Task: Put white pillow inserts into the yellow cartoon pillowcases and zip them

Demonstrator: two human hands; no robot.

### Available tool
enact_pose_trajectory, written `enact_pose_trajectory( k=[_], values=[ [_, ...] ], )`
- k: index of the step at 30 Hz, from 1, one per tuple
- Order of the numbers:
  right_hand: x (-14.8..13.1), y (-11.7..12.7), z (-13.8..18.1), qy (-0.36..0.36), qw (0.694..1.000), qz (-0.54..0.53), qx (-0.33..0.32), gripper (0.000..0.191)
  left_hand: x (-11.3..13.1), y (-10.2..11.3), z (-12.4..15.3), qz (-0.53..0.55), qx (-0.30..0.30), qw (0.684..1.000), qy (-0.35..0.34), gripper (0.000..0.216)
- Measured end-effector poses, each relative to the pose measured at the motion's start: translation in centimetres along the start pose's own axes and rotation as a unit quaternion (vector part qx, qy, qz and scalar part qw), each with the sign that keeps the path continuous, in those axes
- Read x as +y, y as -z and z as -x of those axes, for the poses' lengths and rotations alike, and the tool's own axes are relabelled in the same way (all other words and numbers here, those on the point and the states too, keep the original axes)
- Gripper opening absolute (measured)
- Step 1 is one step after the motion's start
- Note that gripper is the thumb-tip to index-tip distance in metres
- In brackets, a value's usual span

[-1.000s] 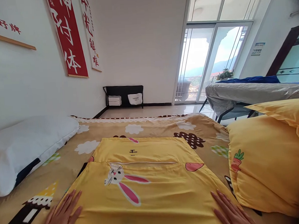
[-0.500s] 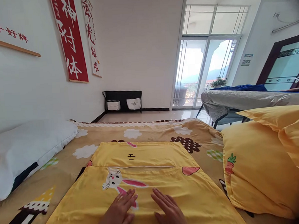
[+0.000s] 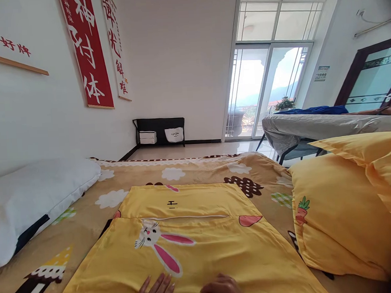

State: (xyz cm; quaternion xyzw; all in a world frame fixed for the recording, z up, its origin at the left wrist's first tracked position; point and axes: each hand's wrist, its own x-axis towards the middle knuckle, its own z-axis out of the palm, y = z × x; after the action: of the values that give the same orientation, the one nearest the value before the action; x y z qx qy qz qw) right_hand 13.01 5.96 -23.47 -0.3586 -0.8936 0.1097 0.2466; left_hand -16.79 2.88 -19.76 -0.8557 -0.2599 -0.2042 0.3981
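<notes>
A yellow pillowcase (image 3: 214, 246) with a white rabbit print lies spread flat on the bed, its slit opening running across the upper part. My left hand (image 3: 154, 292) rests on its near part, fingers stretched out and slightly apart. Beside it, to the right, my right hand (image 3: 224, 289) has its fingers curled in against the cloth near the bottom of the view. The fabric wrinkles around both hands. The lower parts of both hands are cut off by the frame edge.
A white pillow (image 3: 53, 182) lies at the left by the wall. Yellow pillows (image 3: 343, 208) with a carrot print are piled at the right. Under everything is a tan patterned bedspread (image 3: 196, 166). Beyond stand a covered table (image 3: 306, 125) and a low black rack (image 3: 159, 122).
Both hands have slid back toward me over the pillowcase, uncovering the rabbit's ears. My right hand's fingers have gone from stretched out to curled.
</notes>
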Motion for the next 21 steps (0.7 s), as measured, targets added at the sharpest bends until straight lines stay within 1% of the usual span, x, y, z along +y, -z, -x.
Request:
enact_pose_trajectory(
  k=[1, 3, 5, 7, 8, 10, 12, 14, 16, 18, 20, 21],
  values=[
    [-0.2, -0.6, -0.4, -0.021, 0.999, 0.026, 0.030, 0.023, 0.0, 0.0, -0.1, 0.009, 0.004, 1.000, 0.004, 0.027],
    [-0.5, -2.0, -1.0, -0.023, 0.993, 0.083, 0.081, 0.019, -0.1, 0.0, -0.2, 0.028, 0.024, 0.999, 0.008, 0.024],
    [-0.8, -3.3, -1.5, 0.008, 0.984, 0.122, 0.129, 0.019, -0.3, 0.1, -0.6, 0.042, 0.038, 0.998, 0.015, 0.025],
    [-1.2, -4.0, -1.9, 0.041, 0.970, 0.136, 0.196, 0.010, -0.4, 0.3, -1.1, 0.057, 0.044, 0.997, 0.030, 0.028],
    [-1.4, -4.2, -2.2, 0.052, 0.961, 0.136, 0.236, 0.012, -0.4, 0.5, -1.3, 0.067, 0.044, 0.996, 0.043, 0.029],
    [-1.9, -4.0, -2.6, 0.073, 0.942, 0.127, 0.301, 0.028, -0.3, 0.7, -1.9, 0.086, 0.042, 0.993, 0.067, 0.032],
    [-2.4, -3.3, -2.9, 0.090, 0.930, 0.123, 0.334, 0.038, -0.1, 0.7, -2.5, 0.100, 0.032, 0.991, 0.078, 0.032],
    [-3.0, -2.4, -2.9, 0.109, 0.934, 0.135, 0.313, 0.036, 0.1, 0.6, -3.0, 0.106, 0.019, 0.991, 0.077, 0.034],
    [-3.3, -1.4, -2.6, 0.121, 0.944, 0.148, 0.267, 0.028, 0.3, 0.4, -3.3, 0.108, 0.015, 0.992, 0.066, 0.036],
    [-3.6, -0.3, -2.4, 0.125, 0.958, 0.135, 0.221, 0.024, 0.6, 0.0, -3.3, 0.114, 0.024, 0.992, 0.054, 0.035],
    [-3.8, 1.1, -2.5, 0.104, 0.974, 0.094, 0.179, 0.028, 1.1, -0.4, -3.3, 0.127, 0.033, 0.990, 0.048, 0.032],
    [-3.8, 2.0, -2.9, 0.079, 0.983, 0.070, 0.153, 0.030, 1.5, -0.7, -3.4, 0.137, 0.041, 0.988, 0.061, 0.030]
  ],
)
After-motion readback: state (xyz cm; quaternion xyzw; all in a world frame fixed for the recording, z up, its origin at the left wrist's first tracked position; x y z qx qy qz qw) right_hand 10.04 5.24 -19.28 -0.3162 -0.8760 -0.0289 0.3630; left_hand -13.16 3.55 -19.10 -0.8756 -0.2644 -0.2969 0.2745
